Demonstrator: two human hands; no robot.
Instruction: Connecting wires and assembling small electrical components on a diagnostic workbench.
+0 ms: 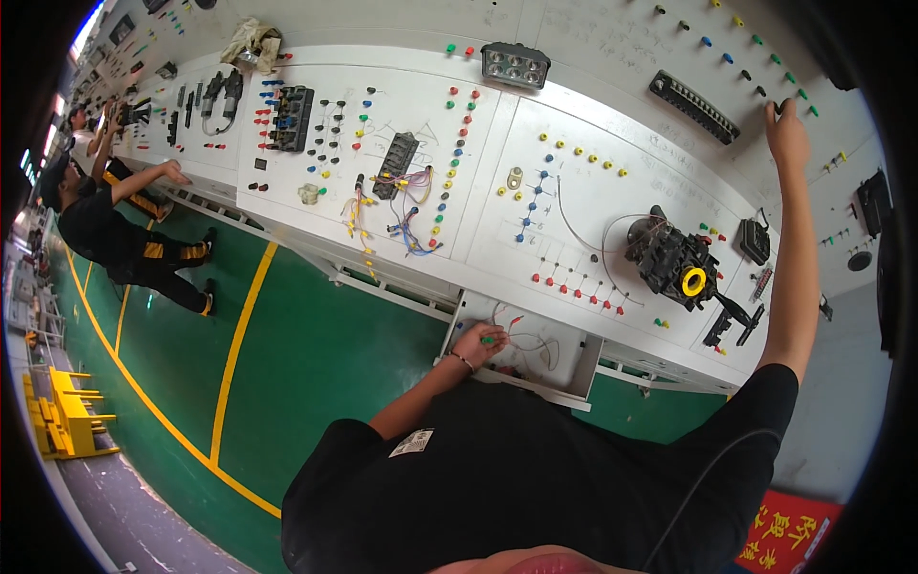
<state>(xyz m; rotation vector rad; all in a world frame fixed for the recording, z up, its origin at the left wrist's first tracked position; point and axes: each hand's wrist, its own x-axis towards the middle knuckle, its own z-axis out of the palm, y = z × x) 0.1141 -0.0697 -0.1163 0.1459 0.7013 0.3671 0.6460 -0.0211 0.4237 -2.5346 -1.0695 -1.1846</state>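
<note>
Basically, L hand (472,344) low over open drawer (564,395), pinching small green plug (489,341); R arm (796,249) stretched up, R hand (788,136) at upper panel (612,57) nr green sockets (790,77), grip: can't tell. Hands well apart; drawer below worktop (492,253) edge.

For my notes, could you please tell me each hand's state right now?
Left hand: closed, apparently on a small green piece, over the open drawer.
Right hand: fingers bent at the upper panel; whether it holds anything cannot be told.
</note>
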